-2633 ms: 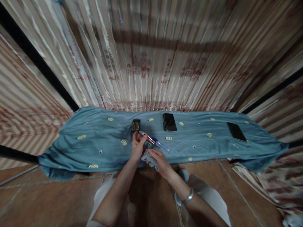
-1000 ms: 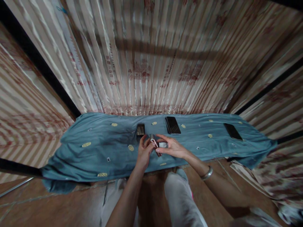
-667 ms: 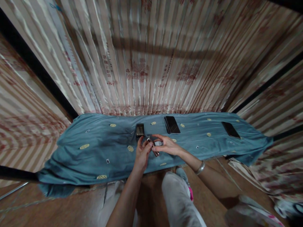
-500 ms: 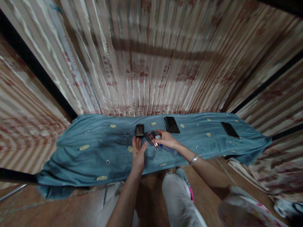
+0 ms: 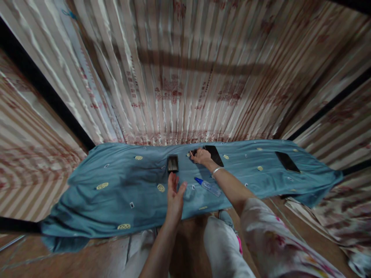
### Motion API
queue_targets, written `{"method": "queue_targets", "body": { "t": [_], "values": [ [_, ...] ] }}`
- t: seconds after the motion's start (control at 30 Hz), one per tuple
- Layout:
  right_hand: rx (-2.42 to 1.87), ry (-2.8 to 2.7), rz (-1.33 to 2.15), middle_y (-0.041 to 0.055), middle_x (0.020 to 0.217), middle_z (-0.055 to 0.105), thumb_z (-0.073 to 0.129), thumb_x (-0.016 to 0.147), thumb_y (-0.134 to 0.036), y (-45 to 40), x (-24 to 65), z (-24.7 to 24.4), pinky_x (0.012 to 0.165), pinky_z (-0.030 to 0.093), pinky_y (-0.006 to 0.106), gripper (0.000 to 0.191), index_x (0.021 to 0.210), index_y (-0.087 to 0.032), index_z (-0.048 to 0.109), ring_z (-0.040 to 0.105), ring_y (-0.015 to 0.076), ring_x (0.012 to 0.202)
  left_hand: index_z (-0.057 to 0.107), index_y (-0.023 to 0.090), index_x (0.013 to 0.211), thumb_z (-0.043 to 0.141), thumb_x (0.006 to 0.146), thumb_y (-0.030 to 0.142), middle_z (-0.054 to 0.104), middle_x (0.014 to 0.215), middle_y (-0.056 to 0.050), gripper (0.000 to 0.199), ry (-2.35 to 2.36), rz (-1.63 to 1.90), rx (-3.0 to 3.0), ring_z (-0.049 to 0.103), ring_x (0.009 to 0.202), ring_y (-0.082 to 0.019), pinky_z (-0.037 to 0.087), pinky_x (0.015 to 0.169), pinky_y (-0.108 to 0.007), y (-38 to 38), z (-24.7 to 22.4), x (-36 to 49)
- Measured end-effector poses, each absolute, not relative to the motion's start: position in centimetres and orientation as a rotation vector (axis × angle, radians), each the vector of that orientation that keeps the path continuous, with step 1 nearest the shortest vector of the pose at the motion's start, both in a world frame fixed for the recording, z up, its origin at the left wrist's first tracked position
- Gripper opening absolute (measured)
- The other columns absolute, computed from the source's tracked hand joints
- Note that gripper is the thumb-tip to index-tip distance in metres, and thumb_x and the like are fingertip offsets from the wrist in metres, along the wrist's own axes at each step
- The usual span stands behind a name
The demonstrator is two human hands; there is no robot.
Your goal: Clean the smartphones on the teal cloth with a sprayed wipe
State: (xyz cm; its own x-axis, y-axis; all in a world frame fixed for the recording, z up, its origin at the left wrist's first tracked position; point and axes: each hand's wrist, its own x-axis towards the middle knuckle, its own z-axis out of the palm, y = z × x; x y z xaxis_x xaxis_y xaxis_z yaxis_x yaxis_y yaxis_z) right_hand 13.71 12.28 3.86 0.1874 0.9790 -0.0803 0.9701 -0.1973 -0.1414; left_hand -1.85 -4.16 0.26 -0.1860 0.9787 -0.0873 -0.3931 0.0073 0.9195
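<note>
My right hand (image 5: pixel 202 156) reaches to the back of the cloth, its fingers closed on a small dark case with shiny pinkish edges (image 5: pixel 192 154). The fingers cover much of this case, and its exact kind is unclear. My left hand (image 5: pixel 175 195) is held with thumb and fingers apart and nothing in it. Just beyond those fingertips lies a black rectangular box (image 5: pixel 173 164). A clear tube-shaped bottle with a blue tip (image 5: pixel 209 187) lies slantwise below my right wrist. Right beside my right hand is a flat black tablet-like slab (image 5: pixel 215 155).
A teal patterned cloth (image 5: pixel 116 204) covers the low surface. Another flat black phone-like slab (image 5: pixel 287 161) lies toward its right end. Striped curtains (image 5: pixel 174 77) hang behind and at both sides, with dark frame bars (image 5: pixel 49 88) in front.
My right hand has moved the small case from beside the bottle up and away toward the back, near the tablet-like slab. The bottle now shows fully. My left hand stays open.
</note>
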Motion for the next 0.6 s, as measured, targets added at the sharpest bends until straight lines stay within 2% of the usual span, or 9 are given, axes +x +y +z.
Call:
{"method": "queue_targets", "body": {
  "t": [0.17,0.43,0.6],
  "values": [
    [-2.382,-1.98,0.179,0.0252,0.119,0.062,0.059,0.082,-0.05,13.7,13.7,3.6,0.09,0.047,0.034,0.061,0.121,-0.003,0.056,0.06,0.0312,0.114,0.04,0.026,0.136,0.069,0.072,0.042,0.038,0.148,-0.013,0.071,1.068,1.459,0.778,0.039,0.135,-0.028,0.04,0.104,-0.04,-4.4,0.3,-2.1],
    [-2.336,-1.965,0.228,0.0266,0.12,0.061,0.064,0.081,-0.041,13.8,13.4,3.5,0.094,0.045,0.036,0.054,0.119,-0.003,0.058,0.058,0.0319,0.116,0.044,0.026,0.132,0.07,0.072,0.037,0.036,0.15,-0.012,0.066,1.048,1.429,0.744,0.04,0.135,-0.028,0.04,0.105,-0.04,-4.8,1.4,-2.3],
    [-2.225,-1.864,0.351,0.0287,0.12,0.06,0.071,0.076,-0.035,13.2,13.6,4.8,0.1,0.039,0.043,0.052,0.115,-0.002,0.059,0.053,0.0367,0.121,0.047,0.026,0.13,0.071,0.071,0.036,0.036,0.15,-0.012,0.064,1.028,1.428,0.717,0.041,0.134,-0.027,0.04,0.105,-0.04,-4.9,1.4,-2.2]
  ]
}}
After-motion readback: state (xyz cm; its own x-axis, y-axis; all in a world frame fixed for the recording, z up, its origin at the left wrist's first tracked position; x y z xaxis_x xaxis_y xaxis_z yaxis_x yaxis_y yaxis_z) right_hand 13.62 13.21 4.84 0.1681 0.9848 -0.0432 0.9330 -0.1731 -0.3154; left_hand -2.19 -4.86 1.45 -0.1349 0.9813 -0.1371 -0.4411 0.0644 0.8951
